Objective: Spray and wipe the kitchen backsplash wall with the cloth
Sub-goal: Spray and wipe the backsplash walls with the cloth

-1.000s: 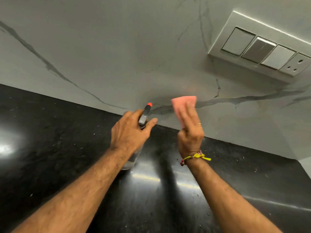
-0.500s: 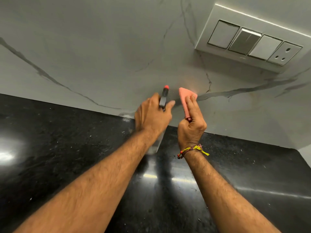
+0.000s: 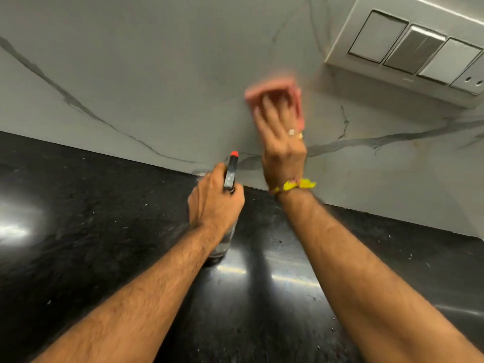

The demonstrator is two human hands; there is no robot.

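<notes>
Glossy black stone bench (image 3: 78, 231) runs across the bottom, meeting the grey-white veined marble backsplash wall (image 3: 157, 74) along a seam that drops toward the right. Left hand (image 3: 213, 203) is curled round the neck of a clear spray bottle with black trigger head and red nozzle tip (image 3: 230, 174); bottle base sits at or just above the bench, can't tell which, long axis near upright, nozzle aimed at the wall just below and left of the wipe zone. Right hand (image 3: 281, 137), yellow thread band at the wrist, has fingers straight and spread, pressing a folded pink cloth (image 3: 272, 90) flat on the wall; cloth pokes out above and right of the fingertips, motion-blurred, so probably mid-stroke. Cream switch plate with rocker switches and a socket (image 3: 413, 51) sits up and right of the cloth, near but apart. Key relation: unwiped marble lies left and right of the cloth, and the right hand is the one on the wall, left hand lower and nearer the bench. Judgement: wipe step underway; rightward strokes need to stop short of the socket, wet cloth there is the risk.
</notes>
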